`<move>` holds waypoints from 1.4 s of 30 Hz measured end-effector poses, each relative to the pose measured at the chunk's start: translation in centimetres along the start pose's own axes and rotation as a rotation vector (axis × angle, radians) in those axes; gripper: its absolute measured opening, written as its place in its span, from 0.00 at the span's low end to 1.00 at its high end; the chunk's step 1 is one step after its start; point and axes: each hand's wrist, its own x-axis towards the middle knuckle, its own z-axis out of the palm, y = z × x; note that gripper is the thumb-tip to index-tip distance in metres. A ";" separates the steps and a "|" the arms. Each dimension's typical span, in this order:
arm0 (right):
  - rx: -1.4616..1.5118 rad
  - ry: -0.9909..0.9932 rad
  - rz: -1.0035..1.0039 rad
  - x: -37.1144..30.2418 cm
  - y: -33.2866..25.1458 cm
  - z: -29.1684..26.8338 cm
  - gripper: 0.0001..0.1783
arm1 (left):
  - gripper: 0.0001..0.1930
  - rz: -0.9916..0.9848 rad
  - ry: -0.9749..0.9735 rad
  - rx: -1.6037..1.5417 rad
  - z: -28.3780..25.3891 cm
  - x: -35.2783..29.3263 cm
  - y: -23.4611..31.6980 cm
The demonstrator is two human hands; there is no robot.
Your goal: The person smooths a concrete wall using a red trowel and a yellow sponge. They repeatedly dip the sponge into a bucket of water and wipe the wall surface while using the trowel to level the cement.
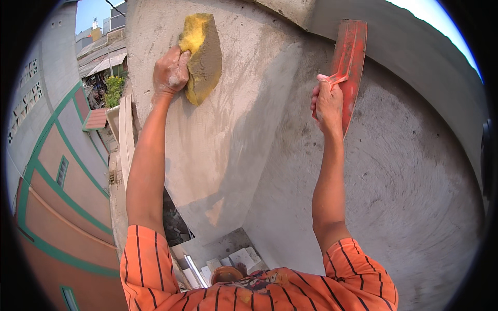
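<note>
Raised at the upper left, my left hand (170, 72) is closed on the edge of a yellow sponge (204, 62), whose near face is caked with grey mortar. The sponge is in front of the rough plastered wall (244, 103); whether it touches I cannot tell. Over on the right, my right hand (329, 102) grips the handle of a long red plastering float (354, 62). The float stands nearly upright close to the wall, just under a jutting ledge, and its working face is hidden from me. Both arms are stretched out and up.
A concrete ledge (358, 20) juts out along the top right. Far below me lie pale blocks (241, 257), a round brown container (226, 274) and a dark opening (175, 220) at the wall's foot. Across a narrow alley on the left rises a green-trimmed building (67, 171).
</note>
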 end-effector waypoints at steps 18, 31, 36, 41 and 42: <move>-0.095 0.087 -0.085 3.1 1.0 3.5 0.16 | 0.08 0.055 0.011 -0.053 -0.6 -0.1 -0.7; -0.079 0.092 -0.048 1.8 1.6 2.9 0.15 | 0.08 0.072 0.017 -0.041 -0.4 -0.3 -1.2; 0.159 0.192 -0.166 1.4 0.7 2.4 0.13 | 0.08 0.055 0.041 -0.064 -0.6 -0.4 -0.7; 0.044 0.086 -0.128 1.9 1.0 3.5 0.15 | 0.08 0.072 0.026 -0.035 -0.5 -0.4 -1.1; -0.061 0.064 -0.101 2.8 1.7 3.6 0.15 | 0.08 0.076 0.025 -0.043 -0.4 -0.4 -1.1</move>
